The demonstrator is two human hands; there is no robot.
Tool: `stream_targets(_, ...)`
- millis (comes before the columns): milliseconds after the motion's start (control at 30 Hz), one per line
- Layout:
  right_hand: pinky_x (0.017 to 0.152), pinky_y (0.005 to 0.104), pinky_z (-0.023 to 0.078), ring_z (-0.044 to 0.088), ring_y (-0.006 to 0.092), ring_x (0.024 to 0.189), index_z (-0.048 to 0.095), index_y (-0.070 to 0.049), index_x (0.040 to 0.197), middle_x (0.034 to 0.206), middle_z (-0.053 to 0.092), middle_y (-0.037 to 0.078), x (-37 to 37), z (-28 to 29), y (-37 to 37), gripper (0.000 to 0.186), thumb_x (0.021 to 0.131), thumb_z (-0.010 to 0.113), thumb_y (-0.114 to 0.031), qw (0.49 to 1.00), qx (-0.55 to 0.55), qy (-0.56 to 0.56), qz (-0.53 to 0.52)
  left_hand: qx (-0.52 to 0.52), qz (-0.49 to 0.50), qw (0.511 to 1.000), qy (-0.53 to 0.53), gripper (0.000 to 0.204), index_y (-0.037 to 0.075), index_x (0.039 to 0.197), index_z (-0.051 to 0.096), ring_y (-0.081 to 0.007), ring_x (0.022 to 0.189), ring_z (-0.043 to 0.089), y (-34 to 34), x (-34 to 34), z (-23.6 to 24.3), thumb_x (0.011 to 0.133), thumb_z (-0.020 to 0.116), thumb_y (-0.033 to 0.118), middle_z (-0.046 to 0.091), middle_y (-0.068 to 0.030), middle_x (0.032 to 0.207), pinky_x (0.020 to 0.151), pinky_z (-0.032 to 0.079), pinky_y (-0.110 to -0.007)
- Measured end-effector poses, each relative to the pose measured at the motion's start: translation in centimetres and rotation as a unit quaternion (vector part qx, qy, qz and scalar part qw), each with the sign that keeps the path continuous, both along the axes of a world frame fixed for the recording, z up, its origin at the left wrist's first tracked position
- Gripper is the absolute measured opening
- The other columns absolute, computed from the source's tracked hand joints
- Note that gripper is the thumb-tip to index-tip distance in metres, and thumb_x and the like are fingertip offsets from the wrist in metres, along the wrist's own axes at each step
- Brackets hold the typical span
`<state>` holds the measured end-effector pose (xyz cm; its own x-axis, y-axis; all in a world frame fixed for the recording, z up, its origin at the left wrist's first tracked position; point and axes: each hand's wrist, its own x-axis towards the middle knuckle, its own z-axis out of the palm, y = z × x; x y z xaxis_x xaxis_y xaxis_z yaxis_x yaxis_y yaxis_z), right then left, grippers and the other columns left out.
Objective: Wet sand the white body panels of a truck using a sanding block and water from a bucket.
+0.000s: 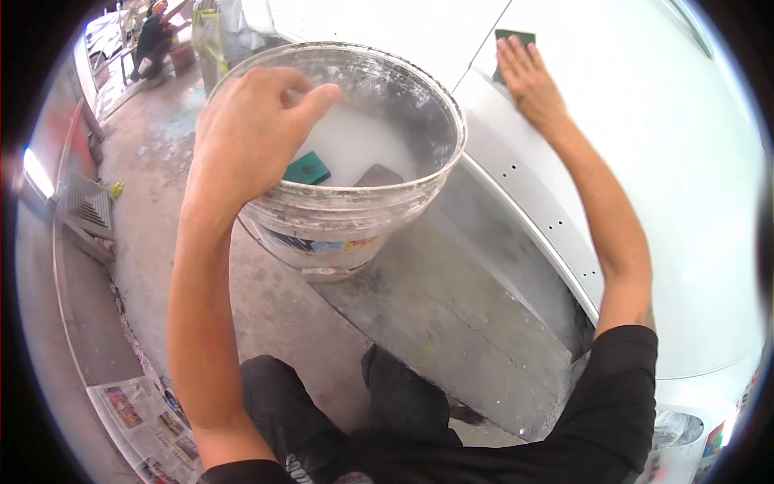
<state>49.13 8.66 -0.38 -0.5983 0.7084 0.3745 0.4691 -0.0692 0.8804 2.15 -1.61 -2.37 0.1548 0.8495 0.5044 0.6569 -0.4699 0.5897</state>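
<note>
My left hand is over the near-left side of a white plastic bucket, thumb spread, fingers bent down and mostly hidden; I cannot tell what, if anything, they hold. Inside, cloudy pale liquid surrounds a teal block and a grey pad near the rim. My right hand presses a dark green pad against a white car panel, its fingers laid over the pad.
The bucket stands on a grey ledge along the car, which has a row of small holes. Newspaper lies at lower left beside a grey rail and louvred vent. A person in dark clothes crouches at upper left on the concrete floor.
</note>
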Motion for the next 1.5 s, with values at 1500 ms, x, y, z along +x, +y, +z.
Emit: stream_targets(1500,0.132,0.0475,0.032,0.040,0.0350,0.159,0.056,0.009,0.150,0.166,0.048,0.022,-0.7,-11.1,0.9,0.057,0.094,0.055,-0.003,0.995,-0.029,0.091,0.029,-0.043,-0.025,0.999,0.023,0.051,-0.003,0.111,0.079,-0.0183,0.079,0.067,1.4,-0.1,-0.9,0.100,0.070,0.046,0.074,-0.0103,0.086,0.075,0.053,-0.034)
